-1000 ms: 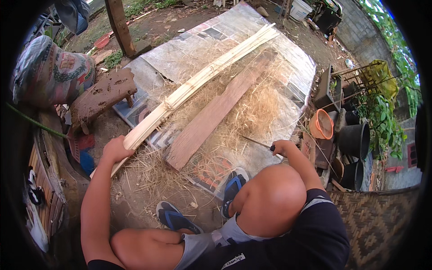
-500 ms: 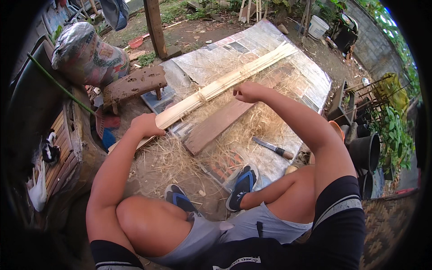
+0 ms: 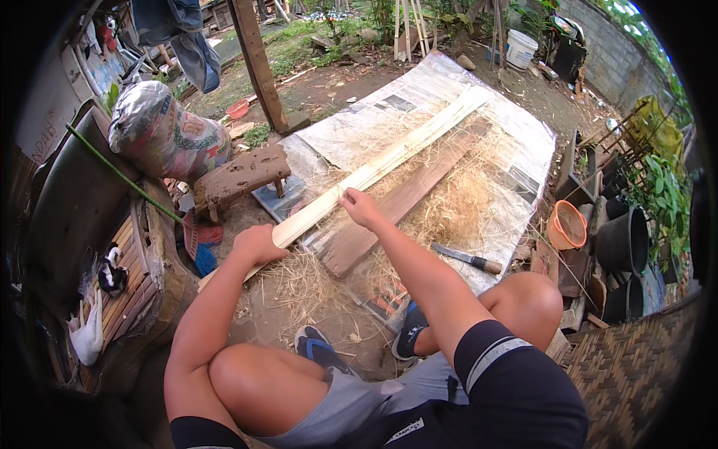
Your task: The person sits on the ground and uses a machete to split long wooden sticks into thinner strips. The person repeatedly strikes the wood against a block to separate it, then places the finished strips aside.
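Bamboo slat, pale, long and flat with a smooth split face, is lying diagonally across a grey plastic sheet, its near end reaching toward the person's knees. Left hand is wrapping closed around that near end, fingers curled over the strip. Right hand is pinching the slat's edge a little farther along, fingertips pressed together on it. Just beside the slat, a rough brown wooden plank is lying parallel, half buried in dry, stringy shavings that are spreading over the sheet. A knife with a wooden handle is resting on the sheet near the right knee, apart from both hands. To the left, a weathered low wooden stool is standing by a bulging patterned sack. Farther right, an orange bowl and black pots are crowding the sheet's edge; a white bucket is standing beyond.
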{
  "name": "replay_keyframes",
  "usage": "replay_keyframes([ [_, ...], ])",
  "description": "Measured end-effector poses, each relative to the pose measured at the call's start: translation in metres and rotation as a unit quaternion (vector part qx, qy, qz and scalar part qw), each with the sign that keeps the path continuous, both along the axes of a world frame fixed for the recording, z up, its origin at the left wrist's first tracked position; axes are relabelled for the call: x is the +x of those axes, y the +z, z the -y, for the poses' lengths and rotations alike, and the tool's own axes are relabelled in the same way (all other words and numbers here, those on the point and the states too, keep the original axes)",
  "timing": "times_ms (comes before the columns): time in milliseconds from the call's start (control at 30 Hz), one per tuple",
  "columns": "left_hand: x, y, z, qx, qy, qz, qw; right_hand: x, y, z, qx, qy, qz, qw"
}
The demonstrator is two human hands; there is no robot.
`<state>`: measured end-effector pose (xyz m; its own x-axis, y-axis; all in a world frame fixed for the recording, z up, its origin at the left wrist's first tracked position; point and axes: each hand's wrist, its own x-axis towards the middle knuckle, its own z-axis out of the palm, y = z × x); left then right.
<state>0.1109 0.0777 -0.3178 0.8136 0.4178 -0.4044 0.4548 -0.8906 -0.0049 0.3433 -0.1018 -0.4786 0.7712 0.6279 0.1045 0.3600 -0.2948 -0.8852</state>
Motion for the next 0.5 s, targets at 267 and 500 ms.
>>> replay_keyframes([
  [267,0.013,-0.007,-0.017,-0.04,-0.003,-0.004,0.999,0.001,-0.003,0.007,-0.043,0.009,-0.046,0.998],
  [500,0.026,-0.016,-0.02,-0.082,-0.006,0.022,0.996,0.016,-0.052,0.037,0.054,-0.078,-0.22,0.971],
])
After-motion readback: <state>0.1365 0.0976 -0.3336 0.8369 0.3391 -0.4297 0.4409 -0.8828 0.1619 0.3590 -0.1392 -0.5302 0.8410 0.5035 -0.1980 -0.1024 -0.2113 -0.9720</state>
